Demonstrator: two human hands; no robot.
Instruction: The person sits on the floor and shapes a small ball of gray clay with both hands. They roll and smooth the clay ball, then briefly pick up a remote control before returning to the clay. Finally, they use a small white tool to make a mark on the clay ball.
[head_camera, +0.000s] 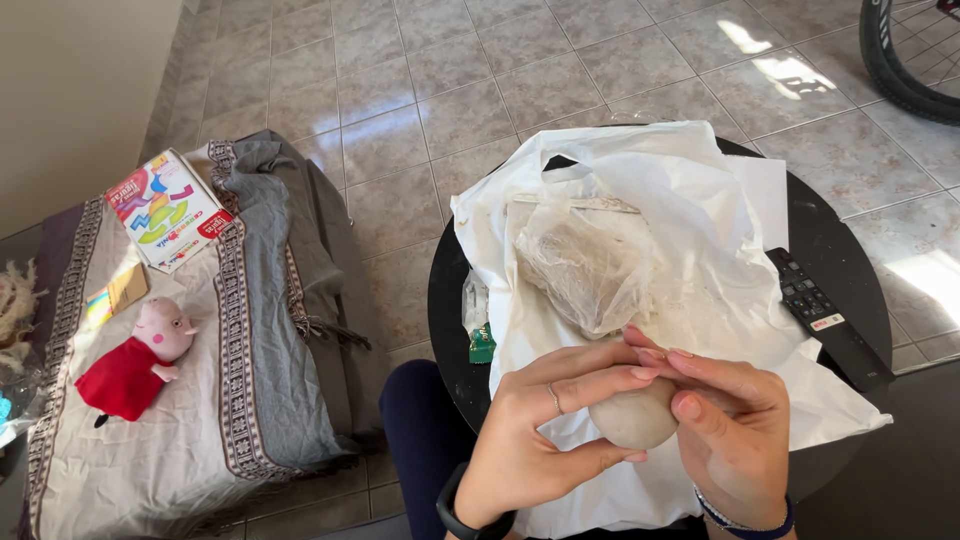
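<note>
Both of my hands cup a smooth grey ball of clay (634, 418) low in the head view. My left hand (540, 440) wraps it from the left, with a ring on one finger and a black band at the wrist. From the right, my right hand (730, 425) presses on the ball with fingers laid over the top. Just beyond the hands a clear plastic bag (585, 265) holding a grey lump lies on a crumpled white plastic sheet (690, 200).
The sheet covers a round black table (835, 235). A black remote control (825, 315) lies at its right edge, a small green object (482, 343) at its left. To the left a cloth-covered seat (240, 380) carries a pink plush toy (140, 362) and a colourful box (168, 208). Tiled floor beyond; a bicycle tyre (895, 65) top right.
</note>
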